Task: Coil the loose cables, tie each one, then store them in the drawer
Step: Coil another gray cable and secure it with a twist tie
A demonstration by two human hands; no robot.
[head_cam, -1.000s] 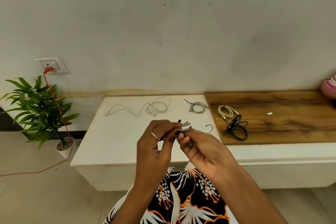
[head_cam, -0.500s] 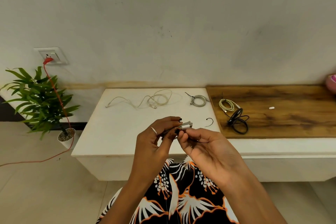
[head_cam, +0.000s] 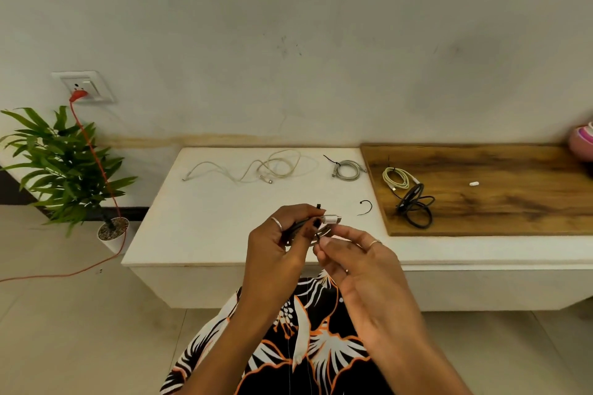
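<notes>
Left hand [head_cam: 276,244] grips a coiled cable [head_cam: 330,221] above the counter's [head_cam: 208,234] front edge | right hand [head_cam: 349,253] pinches a black tie at the coil | loose cable [head_cam: 256,167] lies near the back edge.

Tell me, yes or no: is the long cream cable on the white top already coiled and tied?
No. The cream cable sprawls in loose, untied loops across the white top.
</notes>
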